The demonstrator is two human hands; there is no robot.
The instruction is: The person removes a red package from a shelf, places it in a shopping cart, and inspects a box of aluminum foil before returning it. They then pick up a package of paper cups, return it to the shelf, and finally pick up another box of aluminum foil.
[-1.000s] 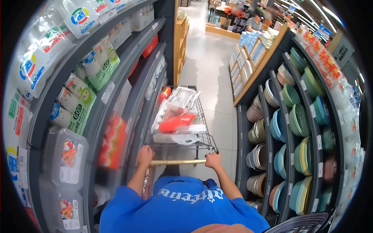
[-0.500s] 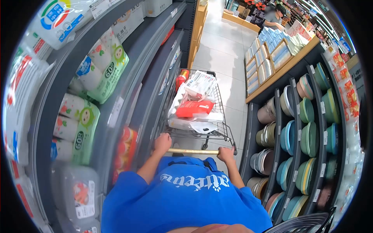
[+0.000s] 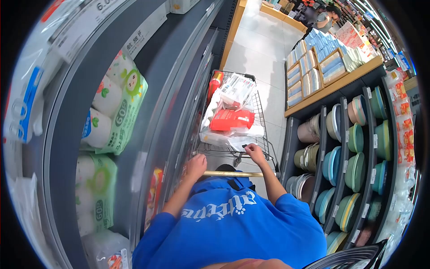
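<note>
My left hand [image 3: 196, 166] is wrapped round the left end of the pale yellow handle bar [image 3: 233, 174] of a wire shopping cart [image 3: 264, 127]. Over the near edge of the basket, my right hand [image 3: 255, 154] has its fingers pinched at the handle hole of a white plastic bag [image 3: 236, 142]. On top of the bag lies a red package [image 3: 232, 120], and behind it a white printed packet [image 3: 238, 88]. A red container with a yellow band [image 3: 215, 83] stands in the cart's far left corner.
Close on the left, a dark shelf [image 3: 154, 85] carries green-and-white paper-roll packs [image 3: 127, 107]. To the right, a rack holds stacked coloured bowls [image 3: 356, 172]. Folded towels [image 3: 309, 67] fill a wooden display beyond it. Another person [image 3: 326, 20] stands farther off. Grey floor tiles [image 3: 260, 49] run ahead.
My right hand has left the handle bar and reached forward to the white bag. The left hand stays on the bar. The shelves have shifted in view.
</note>
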